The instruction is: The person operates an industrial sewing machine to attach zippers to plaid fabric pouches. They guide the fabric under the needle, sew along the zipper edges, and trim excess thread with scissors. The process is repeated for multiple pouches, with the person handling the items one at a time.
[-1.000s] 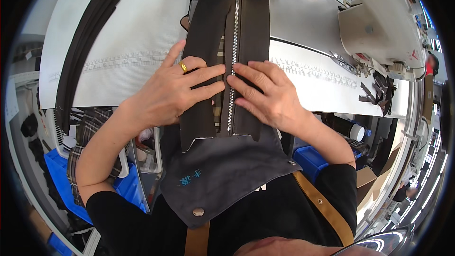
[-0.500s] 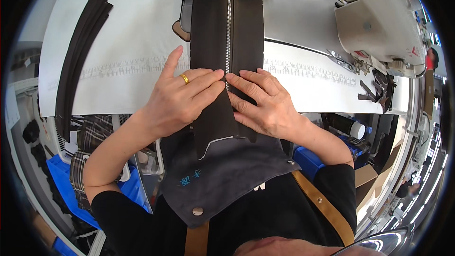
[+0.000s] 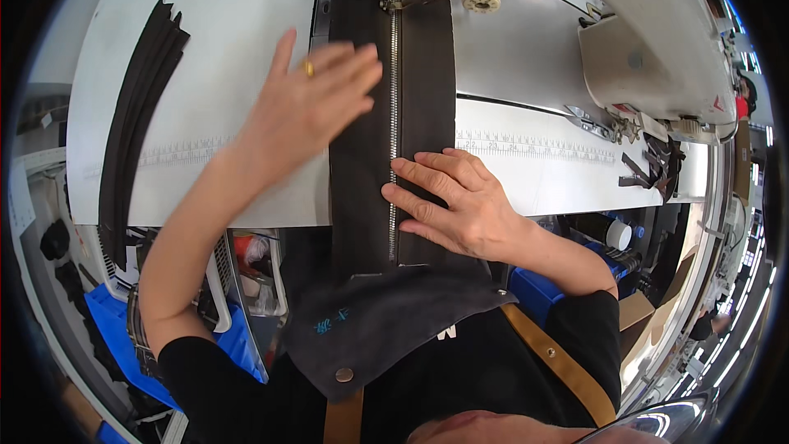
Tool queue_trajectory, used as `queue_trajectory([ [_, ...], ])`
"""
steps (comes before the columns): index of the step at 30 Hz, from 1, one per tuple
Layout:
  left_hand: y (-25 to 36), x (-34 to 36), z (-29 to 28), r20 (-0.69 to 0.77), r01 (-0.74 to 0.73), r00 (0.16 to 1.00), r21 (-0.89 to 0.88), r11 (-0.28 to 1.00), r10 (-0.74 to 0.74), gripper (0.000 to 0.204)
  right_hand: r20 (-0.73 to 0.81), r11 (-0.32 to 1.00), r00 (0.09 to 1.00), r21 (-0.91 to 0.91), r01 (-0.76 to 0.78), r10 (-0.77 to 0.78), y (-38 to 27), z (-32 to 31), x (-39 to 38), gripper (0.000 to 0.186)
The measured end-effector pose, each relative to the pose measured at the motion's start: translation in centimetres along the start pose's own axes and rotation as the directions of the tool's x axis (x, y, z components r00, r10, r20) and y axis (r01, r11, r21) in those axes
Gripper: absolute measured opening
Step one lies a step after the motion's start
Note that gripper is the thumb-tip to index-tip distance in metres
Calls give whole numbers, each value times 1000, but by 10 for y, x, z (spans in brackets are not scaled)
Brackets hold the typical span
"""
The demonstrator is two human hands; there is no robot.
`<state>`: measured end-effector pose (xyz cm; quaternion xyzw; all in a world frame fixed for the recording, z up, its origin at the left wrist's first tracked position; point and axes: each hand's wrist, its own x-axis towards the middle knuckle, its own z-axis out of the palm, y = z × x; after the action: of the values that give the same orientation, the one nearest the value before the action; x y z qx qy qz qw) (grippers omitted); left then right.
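A long dark fabric piece (image 3: 427,90) runs from the sewing machine's presser foot (image 3: 393,2) down past the table's near edge. Along its middle goes a silver metal zipper (image 3: 394,115). My right hand (image 3: 452,197) lies on the fabric with its fingers spread, fingertips resting at the zipper. My left hand (image 3: 325,99), slightly blurred, is over the fabric's left side farther up, fingers stretched out and thumb apart. Whether it touches the cloth I cannot tell. A gold ring is on one of its fingers.
The sewing machine (image 3: 649,8) arches over the table's right side. Several dark fabric strips (image 3: 144,115) hang over the left edge. Thread snips (image 3: 593,125) and dark scraps (image 3: 653,166) lie at right. Blue bins and baskets sit below; a printed ruler (image 3: 526,146) crosses the tabletop.
My left hand has left the zipper and moved up and left toward the machine. My right hand is slightly lower. The fabric's lower end now lies flatter, showing more of the zipper.
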<state>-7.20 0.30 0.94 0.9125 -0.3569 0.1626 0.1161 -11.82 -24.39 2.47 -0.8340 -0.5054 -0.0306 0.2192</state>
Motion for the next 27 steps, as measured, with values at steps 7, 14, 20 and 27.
queue_trajectory([
  [7, -25, 29, 6, 28, 107, 994, -69, 992, -105, 34, 19, 1000, 1000, 20, 2, -3, 2, -3, 3, 42],
  [14, -26, 27, 13, -24, 92, 996, 28, 995, -91, 37, 5, 1000, 1000, 19, -12, 12, 9, -3, 9, 42],
  [20, -22, 27, 13, -18, 131, 991, 25, 991, -131, 43, -9, 1000, 1000, 28, 2, -2, 20, -5, 16, 42],
  [27, -2, 22, 14, -2, 187, 982, -37, 982, -187, 48, -19, 998, 998, -8, 61, -61, 13, -3, 11, 42],
])
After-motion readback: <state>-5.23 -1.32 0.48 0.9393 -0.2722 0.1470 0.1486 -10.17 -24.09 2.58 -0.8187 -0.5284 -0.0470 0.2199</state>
